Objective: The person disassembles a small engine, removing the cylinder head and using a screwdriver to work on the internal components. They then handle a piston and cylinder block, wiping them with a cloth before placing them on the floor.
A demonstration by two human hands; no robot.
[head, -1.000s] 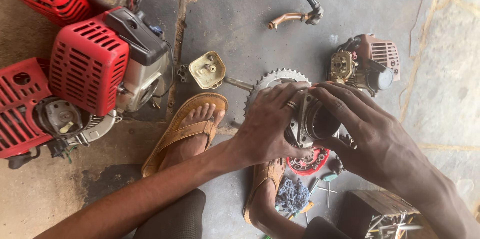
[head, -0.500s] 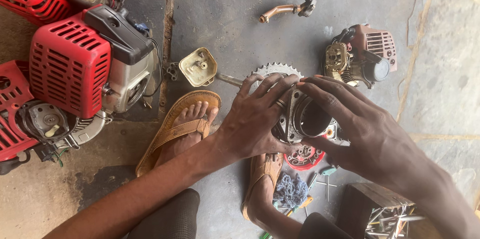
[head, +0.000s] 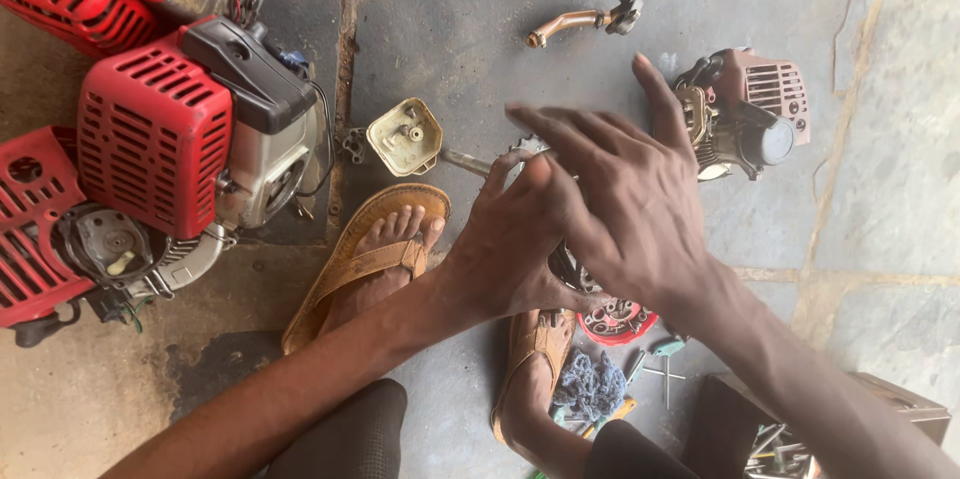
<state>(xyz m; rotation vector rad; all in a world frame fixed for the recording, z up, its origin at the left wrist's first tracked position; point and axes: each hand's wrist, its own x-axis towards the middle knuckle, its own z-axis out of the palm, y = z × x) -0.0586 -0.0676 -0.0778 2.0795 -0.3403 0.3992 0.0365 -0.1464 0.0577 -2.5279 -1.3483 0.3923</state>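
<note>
1. Right hand (head: 625, 214) is covering the toothed metal part (head: 520, 149); only a sliver is showing.
2. Left hand (head: 510, 244) is partly sitting under the right.
3. Red engines (head: 150, 134) are running off the left edge.
4. Toolbox (head: 790, 434) is getting cut off at the bottom.

Grey stone-slab floor (head: 880, 139) with pale joints — sandy, dusty ground (head: 90, 399) at left, even daylight.

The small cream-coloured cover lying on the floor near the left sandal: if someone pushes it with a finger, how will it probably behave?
The cream cover looks thin and shell-like, so it is probably light and would slide easily on the smooth stone floor. It lies open side up with a wide, flat outline, so it seems unlikely to roll. It appears rigid rather than floppy, perhaps moulded plastic or metal, though the material cannot be told.
</note>
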